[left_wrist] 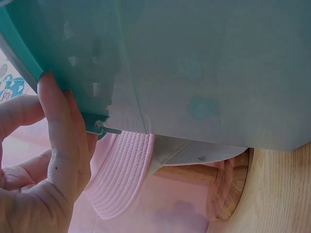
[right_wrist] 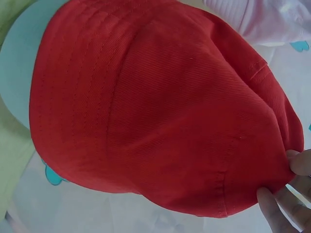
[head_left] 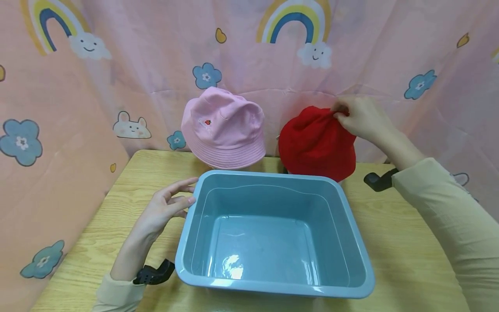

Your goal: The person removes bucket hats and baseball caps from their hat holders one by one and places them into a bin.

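A light blue plastic basin stands on the table with nothing inside it. At its far left corner my left hand touches the outer side of the rim, the fingers loosely bent; in the left wrist view the fingertips meet the rim. My right hand pinches the top of a red cap behind the basin's far right corner. The right wrist view shows the red cap with its stitched brim, cloth between thumb and fingers. A pink bucket hat sits behind the basin, left of the cap.
A wooden stand with a round base shows below the pink hat in the left wrist view. The wood-grain table ends at a pink patterned curtain behind the hats. Black wrist devices hang at both cuffs.
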Motion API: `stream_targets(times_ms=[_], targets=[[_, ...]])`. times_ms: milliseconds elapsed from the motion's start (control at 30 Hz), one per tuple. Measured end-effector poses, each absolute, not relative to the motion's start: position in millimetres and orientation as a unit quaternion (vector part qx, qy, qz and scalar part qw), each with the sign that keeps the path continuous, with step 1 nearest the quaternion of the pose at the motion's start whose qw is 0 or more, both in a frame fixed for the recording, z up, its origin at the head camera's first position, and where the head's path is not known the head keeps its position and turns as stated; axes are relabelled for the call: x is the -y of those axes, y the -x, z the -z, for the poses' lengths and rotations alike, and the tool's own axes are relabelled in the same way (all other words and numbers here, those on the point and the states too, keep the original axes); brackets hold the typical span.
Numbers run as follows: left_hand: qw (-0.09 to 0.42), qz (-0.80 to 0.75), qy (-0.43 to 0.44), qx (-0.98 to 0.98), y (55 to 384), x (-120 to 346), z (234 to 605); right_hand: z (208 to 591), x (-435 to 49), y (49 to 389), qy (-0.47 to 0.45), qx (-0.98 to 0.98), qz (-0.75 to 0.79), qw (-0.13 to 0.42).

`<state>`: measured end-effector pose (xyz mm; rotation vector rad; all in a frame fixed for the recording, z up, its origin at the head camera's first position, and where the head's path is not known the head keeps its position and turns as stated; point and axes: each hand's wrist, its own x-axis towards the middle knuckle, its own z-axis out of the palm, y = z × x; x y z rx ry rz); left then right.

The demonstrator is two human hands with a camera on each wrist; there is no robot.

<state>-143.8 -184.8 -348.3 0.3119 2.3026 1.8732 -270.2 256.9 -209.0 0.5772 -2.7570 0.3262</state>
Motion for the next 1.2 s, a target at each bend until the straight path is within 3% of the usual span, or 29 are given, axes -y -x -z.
stream_targets(times_ms=[1200], targets=[[0.080, -0.628, -0.098, -0.768, 143, 184, 348, 161, -253, 258, -0.207, 0.949, -0.123, 0.205]])
